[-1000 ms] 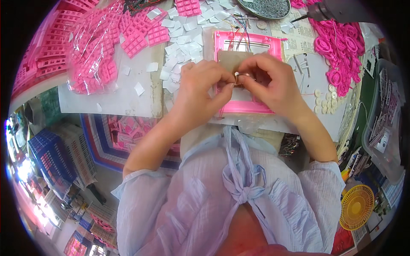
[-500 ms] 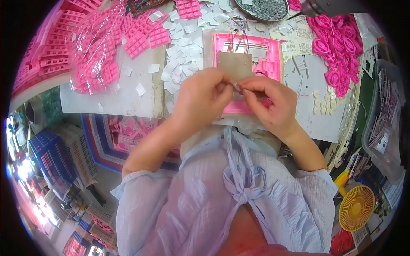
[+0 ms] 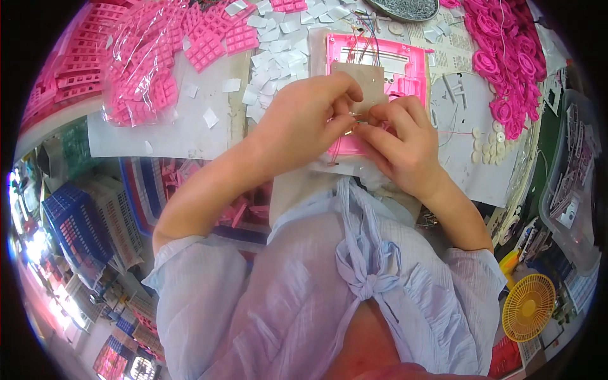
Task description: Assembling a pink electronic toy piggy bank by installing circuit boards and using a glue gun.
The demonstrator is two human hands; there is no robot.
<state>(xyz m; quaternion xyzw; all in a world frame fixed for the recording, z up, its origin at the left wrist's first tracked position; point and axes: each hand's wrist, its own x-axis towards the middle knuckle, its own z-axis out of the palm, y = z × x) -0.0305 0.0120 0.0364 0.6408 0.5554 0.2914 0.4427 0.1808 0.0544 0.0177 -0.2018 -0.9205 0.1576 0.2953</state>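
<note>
A pink plastic case (image 3: 415, 73) lies open in front of me, with a brown board (image 3: 366, 77) over its middle and several thin coloured wires (image 3: 366, 45) at its far end. Above the near half of the case, my left hand (image 3: 310, 117) is closed in a pinch. My right hand (image 3: 405, 142) pinches close beside it, the fingertips almost meeting. Thin wire-like bits and a small shiny piece (image 3: 349, 132) show between them; fingers hide most of this. Dark reddish wire ends (image 3: 334, 157) stick out below my left hand.
White paper squares (image 3: 275, 60) lie scattered left of the case, beside pink keypads (image 3: 240, 39) and a bagged heap (image 3: 142, 69). Pink ring-shaped parts (image 3: 500, 57) and white discs (image 3: 487, 147) lie on the right. A metal dish of screws (image 3: 408, 7) stands at the back.
The view has shifted a little. My fingertips have parted slightly, showing thin bits between them. My left fingers are raised and more curled, and wire ends now show below that hand.
</note>
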